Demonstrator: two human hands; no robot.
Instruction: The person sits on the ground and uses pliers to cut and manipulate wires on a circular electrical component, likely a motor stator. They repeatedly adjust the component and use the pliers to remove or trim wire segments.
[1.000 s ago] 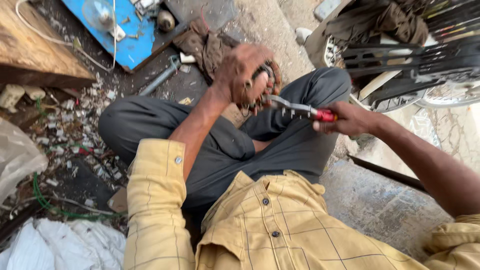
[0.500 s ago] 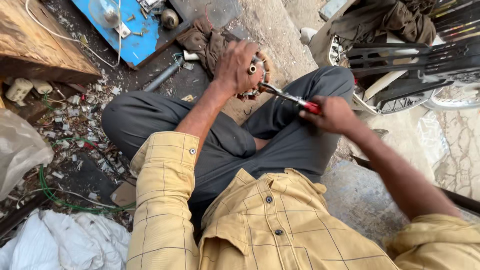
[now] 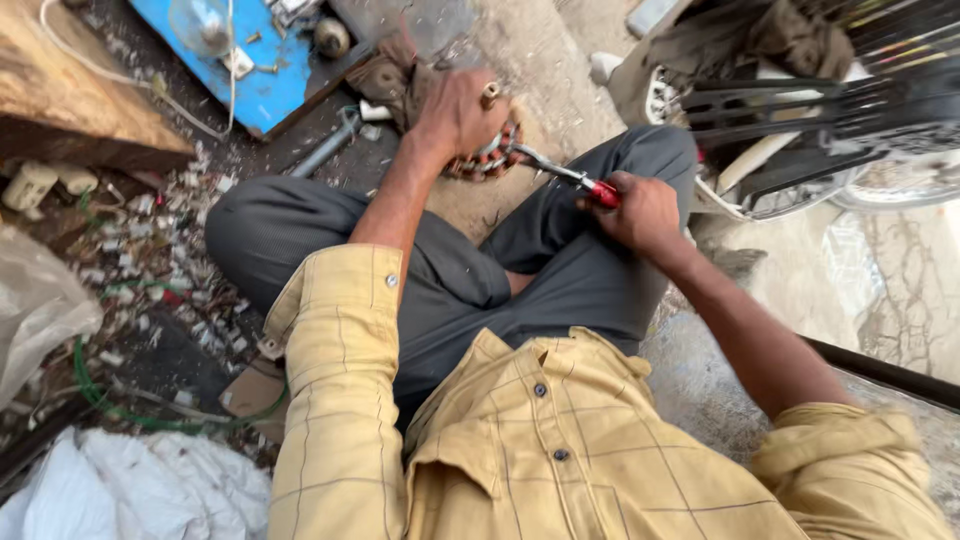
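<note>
I sit cross-legged in grey trousers and a yellow checked shirt. My left hand (image 3: 458,112) presses down on a round copper-wound coil part (image 3: 487,160) resting on the ground in front of my legs; much of the part is hidden under the hand. My right hand (image 3: 640,212) grips the red handle of a pair of pliers (image 3: 560,175), whose metal jaws reach to the coil's right edge just below my left hand.
A blue metal plate (image 3: 262,75) with small parts lies ahead to the left, and a metal wrench (image 3: 322,148) lies beside it. A wooden block (image 3: 70,100) is at far left. Bits of scrap and green wire (image 3: 120,400) litter the ground. A wheeled vehicle (image 3: 800,110) stands at right.
The view has swung so the hands sit higher in frame. My left hand has shifted on the coil, and the pliers now bite at its right edge.
</note>
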